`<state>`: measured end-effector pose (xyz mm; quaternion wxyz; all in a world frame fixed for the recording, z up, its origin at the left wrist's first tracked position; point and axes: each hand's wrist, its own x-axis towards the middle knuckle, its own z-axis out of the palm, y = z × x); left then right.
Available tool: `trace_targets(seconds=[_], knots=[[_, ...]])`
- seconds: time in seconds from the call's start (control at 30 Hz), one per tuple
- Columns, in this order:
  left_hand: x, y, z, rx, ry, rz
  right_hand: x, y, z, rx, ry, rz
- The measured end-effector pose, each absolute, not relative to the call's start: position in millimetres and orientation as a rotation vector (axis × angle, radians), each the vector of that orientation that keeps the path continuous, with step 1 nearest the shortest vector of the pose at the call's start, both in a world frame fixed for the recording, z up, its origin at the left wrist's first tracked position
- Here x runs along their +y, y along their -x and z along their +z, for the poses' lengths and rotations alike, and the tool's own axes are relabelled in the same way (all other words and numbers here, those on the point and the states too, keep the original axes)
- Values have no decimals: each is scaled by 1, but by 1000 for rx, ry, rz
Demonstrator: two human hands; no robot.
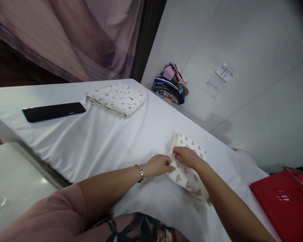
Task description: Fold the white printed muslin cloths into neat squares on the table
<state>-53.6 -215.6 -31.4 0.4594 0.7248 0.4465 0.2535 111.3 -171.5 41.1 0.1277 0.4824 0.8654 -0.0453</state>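
Observation:
A folded white cloth point(188, 183) printed with grey mushroom-like shapes lies on the white-covered table point(101, 148), right of centre. My left hand point(159, 165), with a metal bracelet at the wrist, pinches the cloth's left edge. Close beside it, my right hand point(187, 156) has its fingers curled over the same edge, thumb and fingers closed on the layers. The right forearm crosses part of the cloth and hides it. Farther back on the table rests another folded cloth point(118, 99) with a small dark print, touched by neither hand.
A black phone point(54, 111) lies at the table's left. Beyond the far edge sits a stack of folded clothes point(170, 85) by the grey surface, which bears handwritten paper labels point(224, 73). A red bag point(284, 201) is at the right. A sheer curtain point(91, 40) hangs behind.

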Motion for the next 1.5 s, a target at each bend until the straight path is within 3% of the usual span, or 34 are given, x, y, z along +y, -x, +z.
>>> trace_targets(seconds=[0.9, 1.5], knots=[[-214, 54, -31, 1105, -1851, 583, -156, -92, 69, 2272, -1283, -375], [-213, 54, -29, 1156, -1903, 574, -168, -111, 34, 2628, -1496, -566]])
